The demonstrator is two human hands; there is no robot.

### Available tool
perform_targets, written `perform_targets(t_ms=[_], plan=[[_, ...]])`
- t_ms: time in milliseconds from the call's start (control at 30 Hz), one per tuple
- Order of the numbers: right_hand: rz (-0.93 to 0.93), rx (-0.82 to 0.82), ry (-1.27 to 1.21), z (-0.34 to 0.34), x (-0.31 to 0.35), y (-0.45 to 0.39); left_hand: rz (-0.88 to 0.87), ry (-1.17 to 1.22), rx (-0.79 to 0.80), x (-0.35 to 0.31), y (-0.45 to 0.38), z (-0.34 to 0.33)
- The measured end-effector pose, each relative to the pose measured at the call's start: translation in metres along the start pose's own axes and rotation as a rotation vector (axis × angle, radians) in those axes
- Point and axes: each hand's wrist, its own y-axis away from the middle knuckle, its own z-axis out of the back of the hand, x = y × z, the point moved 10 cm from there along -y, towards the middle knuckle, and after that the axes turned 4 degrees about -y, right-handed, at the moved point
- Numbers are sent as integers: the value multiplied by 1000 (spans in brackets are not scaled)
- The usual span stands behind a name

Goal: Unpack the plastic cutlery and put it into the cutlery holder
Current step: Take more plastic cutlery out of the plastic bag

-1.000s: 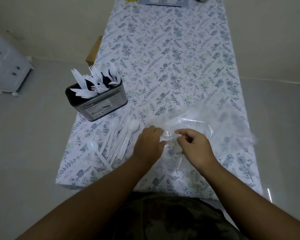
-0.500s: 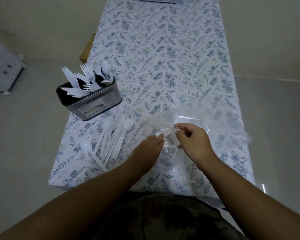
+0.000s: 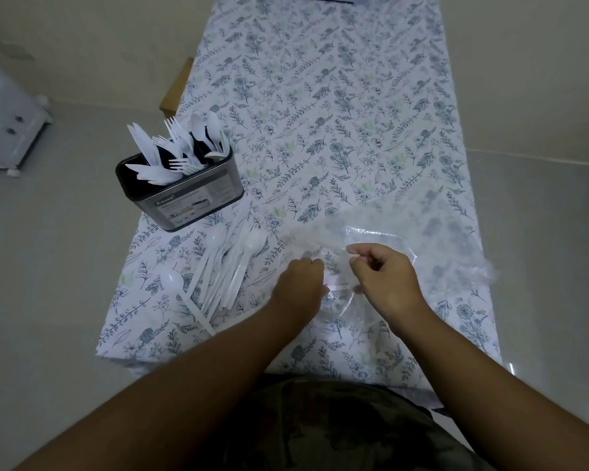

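The cutlery holder (image 3: 181,185), filled with white knives, forks and spoons, stands up and to the left of the left hand (image 3: 301,283). Loose plastic spoons (image 3: 225,270) lie just left of that hand, which pinches the clear plastic bag (image 3: 381,239). The right hand (image 3: 385,280) pinches the bag's edge beside it.

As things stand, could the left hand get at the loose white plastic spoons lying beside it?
Probably yes: the left hand lies just right of the loose white plastic spoons, nothing between them, though it grips the clear plastic bag.
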Motion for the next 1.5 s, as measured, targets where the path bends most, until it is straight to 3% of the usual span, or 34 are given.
perform_targets(t_ms=[167, 467, 867, 1000, 1100, 1167, 1333, 1433, 1500], plan=[[12, 1, 7, 0, -3, -2, -55, -232, 108, -11, 6, -7], [81, 15, 100, -5, -6, -1, -50, -251, 229, -4, 30, -15], [92, -15, 88, -7, 1, 1, 305, 8, 124, 95, 78, 37], [84, -8, 113, -10, 1, 3, 424, 89, 10, 114, 95, 60], [88, 6, 112, -13, 0, 7, 382, 54, -170, 102, 96, 78], [94, 16, 112, -13, 2, 11, 277, 187, -254, 79, 87, 81], [136, 29, 122, -4, 7, 20, -97, 228, -42, 12, 45, 29], [167, -166, 260, 38, 0, 20, -117, 253, -52, -2, 33, 15], [71, -257, 387, 67, -21, 17, -91, 297, -77, -7, 32, 12]])
